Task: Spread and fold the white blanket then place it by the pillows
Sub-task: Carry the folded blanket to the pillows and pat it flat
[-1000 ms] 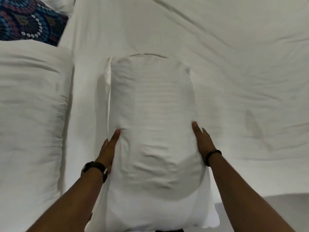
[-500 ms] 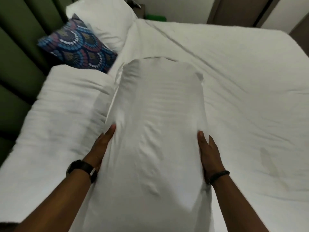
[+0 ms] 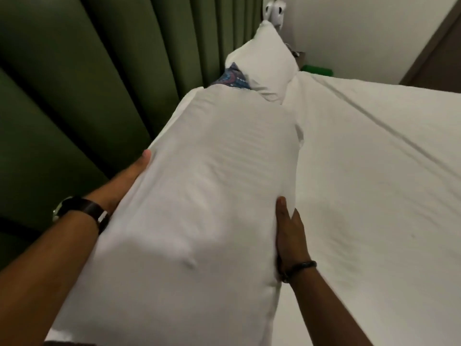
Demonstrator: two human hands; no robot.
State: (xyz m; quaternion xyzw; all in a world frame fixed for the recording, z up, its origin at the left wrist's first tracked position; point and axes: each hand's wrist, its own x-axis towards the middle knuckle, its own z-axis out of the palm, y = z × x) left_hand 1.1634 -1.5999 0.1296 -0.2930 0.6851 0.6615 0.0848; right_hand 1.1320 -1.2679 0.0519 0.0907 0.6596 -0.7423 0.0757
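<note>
A long white pillow-shaped bundle (image 3: 207, 196) with faint stripes fills the middle of the view, lifted above the left side of the bed. My left hand (image 3: 127, 181) holds its left edge, thumb along the side and fingers hidden beneath. My right hand (image 3: 289, 233) grips its right edge, thumb pressed into the fabric. Beyond its far end lie a blue patterned cushion (image 3: 234, 77) and a white pillow (image 3: 264, 58) at the head of the bed. The bulky white bedding seen earlier at the left is hidden under the bundle.
Green curtain (image 3: 74, 96) hangs close along the left. The white bed sheet (image 3: 374, 183) stretches to the right. A white lamp-like object (image 3: 274, 13) and something green (image 3: 316, 69) sit past the pillows. A brown door frame (image 3: 429, 51) is at the upper right.
Both hands lifted the white bundle off the sheet and carried it left, over the bulky white bedding. The view swung up toward the curtain and pillows.
</note>
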